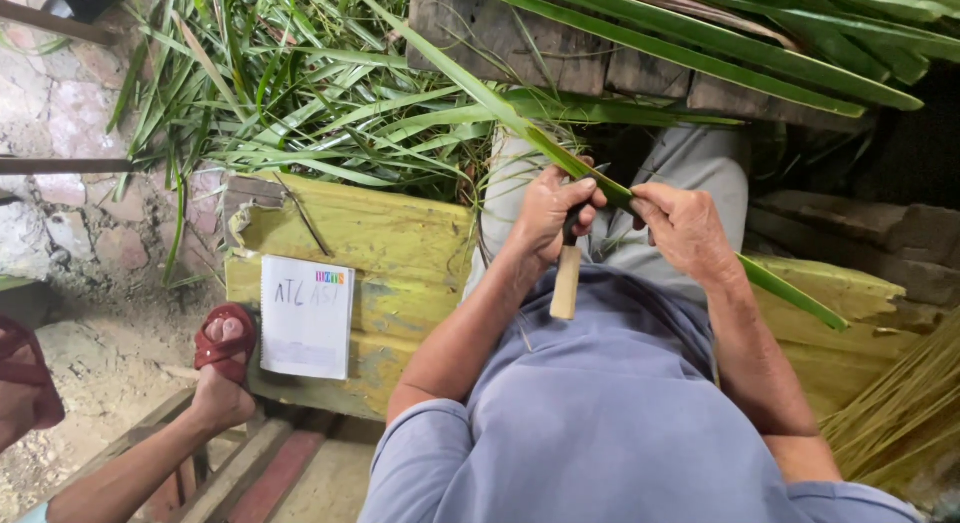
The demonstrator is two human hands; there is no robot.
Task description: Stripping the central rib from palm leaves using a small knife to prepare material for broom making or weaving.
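Observation:
My left hand grips a knife with a pale wooden handle that points down toward my lap, its blade against a long green palm leaf. My right hand pinches the same leaf just right of the blade. The leaf runs from the upper left, across my lap, down to the right. I sit on a yellow wooden bench in a blue shirt and grey trousers.
A heap of green leaf strips lies ahead on the left. A white notepad rests on the bench. Another person's foot in a red sandal sits at lower left. Dry yellow sticks lie at right. More long leaves rest on a wooden plank.

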